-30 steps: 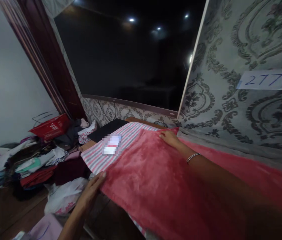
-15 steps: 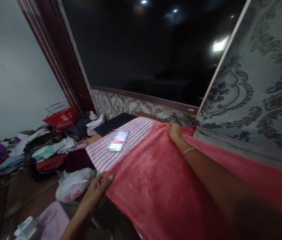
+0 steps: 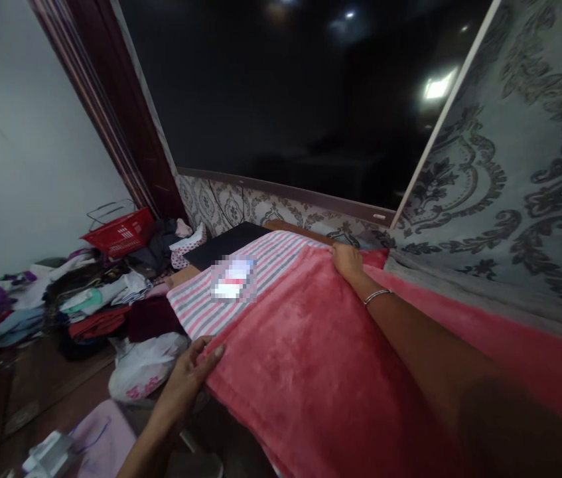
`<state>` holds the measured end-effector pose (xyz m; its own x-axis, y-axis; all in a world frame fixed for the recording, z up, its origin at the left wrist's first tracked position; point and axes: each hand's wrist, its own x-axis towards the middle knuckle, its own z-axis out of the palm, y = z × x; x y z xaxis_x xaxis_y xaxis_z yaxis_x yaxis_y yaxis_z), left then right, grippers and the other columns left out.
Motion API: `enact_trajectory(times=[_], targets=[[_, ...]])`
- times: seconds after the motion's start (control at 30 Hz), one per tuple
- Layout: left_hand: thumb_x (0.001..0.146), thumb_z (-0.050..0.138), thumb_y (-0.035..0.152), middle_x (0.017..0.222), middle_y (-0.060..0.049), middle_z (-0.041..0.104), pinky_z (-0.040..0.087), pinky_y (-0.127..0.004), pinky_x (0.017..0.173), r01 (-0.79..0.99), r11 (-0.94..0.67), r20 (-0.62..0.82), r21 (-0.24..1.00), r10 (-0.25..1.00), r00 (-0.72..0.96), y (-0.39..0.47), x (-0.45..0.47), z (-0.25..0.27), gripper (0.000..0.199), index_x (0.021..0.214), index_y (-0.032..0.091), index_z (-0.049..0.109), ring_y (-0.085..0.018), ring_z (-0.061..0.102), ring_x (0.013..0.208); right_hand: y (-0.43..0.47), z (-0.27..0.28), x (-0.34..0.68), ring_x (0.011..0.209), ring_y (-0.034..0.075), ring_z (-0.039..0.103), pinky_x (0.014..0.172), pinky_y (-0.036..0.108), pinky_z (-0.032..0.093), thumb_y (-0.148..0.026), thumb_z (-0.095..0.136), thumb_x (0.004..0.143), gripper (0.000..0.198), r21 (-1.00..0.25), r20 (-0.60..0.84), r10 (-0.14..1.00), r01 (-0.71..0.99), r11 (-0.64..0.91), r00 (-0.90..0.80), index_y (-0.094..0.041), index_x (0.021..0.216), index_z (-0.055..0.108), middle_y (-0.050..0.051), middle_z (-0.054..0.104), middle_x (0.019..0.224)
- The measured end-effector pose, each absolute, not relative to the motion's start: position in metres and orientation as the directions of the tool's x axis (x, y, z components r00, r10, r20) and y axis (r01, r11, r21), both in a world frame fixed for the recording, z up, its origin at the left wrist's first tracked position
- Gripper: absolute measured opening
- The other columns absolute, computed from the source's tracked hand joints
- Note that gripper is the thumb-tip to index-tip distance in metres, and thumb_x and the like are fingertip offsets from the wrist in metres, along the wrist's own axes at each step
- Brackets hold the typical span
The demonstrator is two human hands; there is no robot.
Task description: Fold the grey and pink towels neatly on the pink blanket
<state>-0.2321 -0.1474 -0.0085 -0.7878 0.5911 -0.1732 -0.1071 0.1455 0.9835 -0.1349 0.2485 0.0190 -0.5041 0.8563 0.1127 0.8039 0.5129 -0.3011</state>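
A plush pinkish-red blanket (image 3: pixel 305 345) spreads across the lower middle. My left hand (image 3: pixel 196 365) pinches its near left corner between thumb and fingers. At the far edge, my right hand (image 3: pixel 348 262) is closed on the same blanket; a thin bracelet circles that wrist. Beyond the blanket's edge lies a striped cloth (image 3: pixel 201 299) in pink, grey and white. On the stripes rests a bright, pixelated object (image 3: pixel 233 279), its kind blurred out. More of the blanket's red fabric extends to the right under my right arm.
A large dark television screen (image 3: pixel 281 99) hangs on the patterned wall. To the left are heaped clothes (image 3: pixel 96 299), a red basket (image 3: pixel 121 232) and a white plastic bag (image 3: pixel 146 365). A black flat object (image 3: pixel 231 242) lies behind the striped cloth. Grey fabric (image 3: pixel 460 299) runs along the wall.
Both hands keep their grip on the blanket and have barely moved. The whole view has shifted very slightly.
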Motion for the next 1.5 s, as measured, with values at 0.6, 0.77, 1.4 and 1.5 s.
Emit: enact_trajectory(times=[0.6, 0.77, 1.4, 1.5], targets=[[0.06, 0.084, 0.058, 0.07, -0.001, 0.065, 0.05, -0.024, 0.058, -0.078, 0.162, -0.152, 0.984, 0.522, -0.839, -0.149, -0.228, -0.013, 0.049, 0.082, 0.018, 0.066, -0.018, 0.063, 0.066, 0.246, 0.008, -0.182, 0.103, 0.022, 0.065, 0.074, 0.025, 0.043, -0.033, 0.05, 0.099, 0.028, -0.404, 0.182, 0.81, 0.709, 0.578, -0.557, -0.018, 0.112, 0.07, 0.012, 0.072, 0.115], [0.057, 0.082, 0.064, 0.078, -0.003, 0.068, 0.051, -0.025, 0.062, -0.018, 0.195, -0.117, 0.981, 0.51, -0.852, -0.15, -0.231, -0.021, 0.053, 0.078, 0.018, 0.064, -0.02, 0.063, 0.072, 0.248, -0.007, -0.185, 0.1, 0.022, 0.067, 0.073, 0.027, 0.045, -0.037, 0.052, 0.099, 0.028, -0.384, 0.136, 0.79, 0.703, 0.599, -0.598, -0.019, 0.102, 0.073, 0.012, 0.073, 0.111], [0.041, 0.093, 0.048, 0.072, 0.0, 0.069, 0.05, -0.024, 0.059, -0.267, 0.051, -0.253, 0.962, 0.524, -0.813, -0.139, -0.23, -0.012, 0.063, 0.086, 0.017, 0.063, -0.014, 0.063, 0.06, 0.255, -0.038, 0.085, 0.126, 0.035, 0.054, 0.109, 0.05, 0.043, -0.034, 0.043, 0.094, 0.051, -0.082, 0.351, 0.663, 0.684, 0.725, -0.661, -0.011, 0.137, 0.057, 0.02, 0.06, 0.135], [0.039, 0.093, 0.046, 0.069, 0.002, 0.067, 0.049, -0.023, 0.058, -0.283, 0.045, -0.263, 0.958, 0.534, -0.804, -0.137, -0.231, -0.012, 0.063, 0.085, 0.017, 0.062, -0.012, 0.061, 0.058, 0.232, -0.043, 0.135, 0.127, 0.041, 0.052, 0.108, 0.058, 0.042, -0.043, 0.037, 0.096, 0.056, -0.111, 0.385, 0.683, 0.703, 0.702, -0.621, -0.013, 0.14, 0.055, 0.023, 0.058, 0.136]])
